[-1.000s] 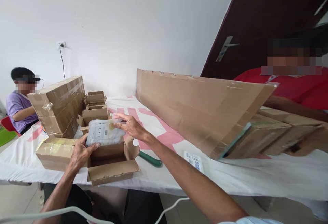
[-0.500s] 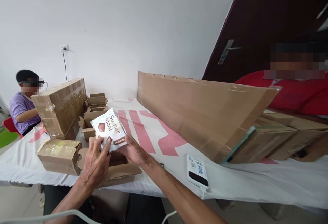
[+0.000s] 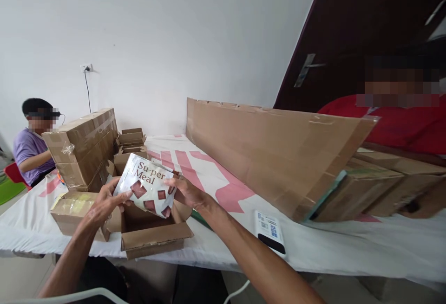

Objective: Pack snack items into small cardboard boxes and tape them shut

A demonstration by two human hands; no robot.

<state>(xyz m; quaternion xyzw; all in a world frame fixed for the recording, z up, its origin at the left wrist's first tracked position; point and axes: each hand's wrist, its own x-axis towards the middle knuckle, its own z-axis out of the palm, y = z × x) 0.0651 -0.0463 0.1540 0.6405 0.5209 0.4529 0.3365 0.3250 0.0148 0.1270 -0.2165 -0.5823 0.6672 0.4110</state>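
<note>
The white pouch marked "Su-per Meal" hangs tilted just above the open carton at the near left of the table. The left hand pinches its left edge and the right hand its right edge, with the fingers closed on it at both sides. It looks light, soft and glossy — probably slippery — so the flat sealed edges likely give the surest hold.
</note>
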